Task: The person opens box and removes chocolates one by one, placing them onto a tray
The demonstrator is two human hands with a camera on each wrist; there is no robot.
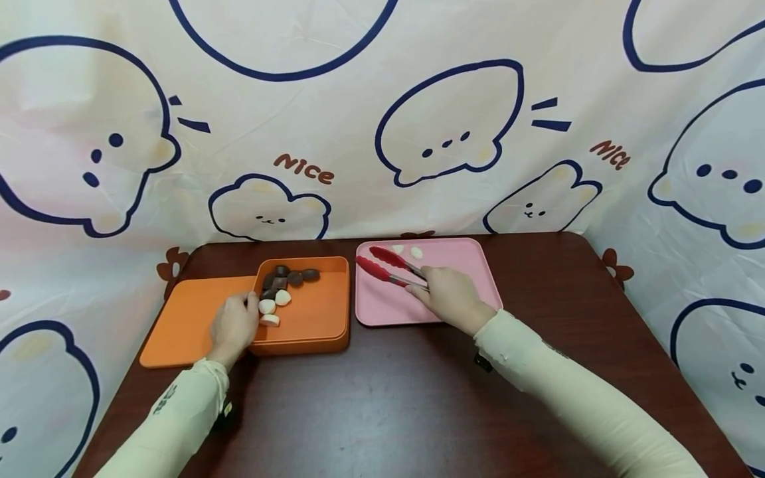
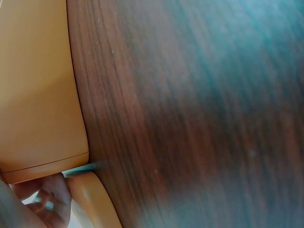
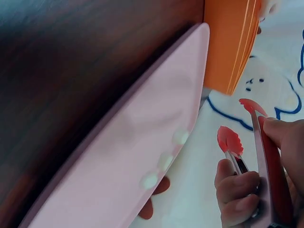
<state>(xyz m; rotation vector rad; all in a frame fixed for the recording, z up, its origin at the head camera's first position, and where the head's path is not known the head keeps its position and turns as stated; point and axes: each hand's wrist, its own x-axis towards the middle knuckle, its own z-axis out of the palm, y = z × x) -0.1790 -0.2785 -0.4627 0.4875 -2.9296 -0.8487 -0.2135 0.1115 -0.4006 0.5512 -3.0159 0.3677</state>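
My right hand (image 1: 448,292) holds a pair of red-tipped tongs (image 1: 373,268) over the pink tray (image 1: 382,307), their jaws apart with nothing between them. On the tray's far edge lie three white pieces (image 3: 165,160), seen in the right wrist view. My left hand (image 1: 233,325) grips the left wall of an orange box (image 1: 317,312), fingers curled at its rim. Inside the box, along its left side, are several dark brown pieces (image 1: 295,279) and three white pieces (image 1: 283,297).
An orange lid (image 1: 191,318) lies flat left of the box, partly behind my left hand. Box and tray stand side by side on a dark brown wooden table (image 1: 358,398). A white cloth (image 1: 358,133) with cartoon drawings hangs behind the table and at both sides.
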